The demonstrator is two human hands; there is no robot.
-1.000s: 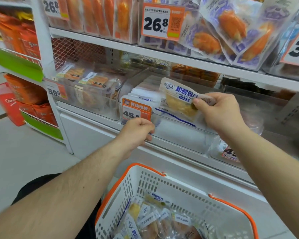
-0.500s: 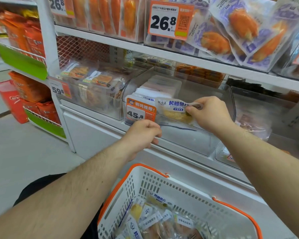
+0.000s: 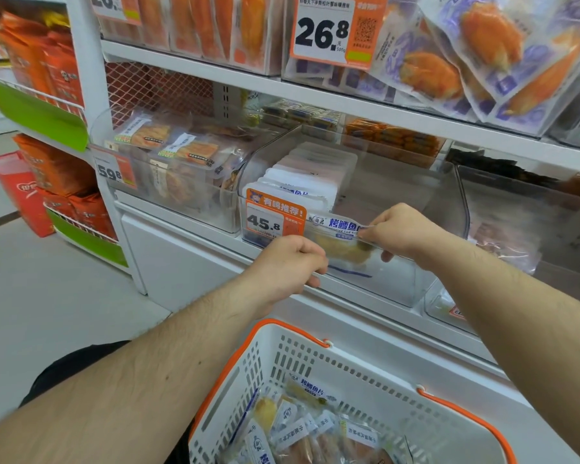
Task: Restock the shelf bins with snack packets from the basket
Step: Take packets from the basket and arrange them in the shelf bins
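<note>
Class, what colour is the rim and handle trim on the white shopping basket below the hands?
Orange; the basket itself is white. Only the head view shows it.

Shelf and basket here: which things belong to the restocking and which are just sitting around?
In the job:
- white-and-blue fish snack packet, pinched by right hand
- clear plastic shelf bin, rim held by left hand
- white basket with orange rim

Just there:
- orange 26.8 price tag
- purple-and-orange packets
</note>
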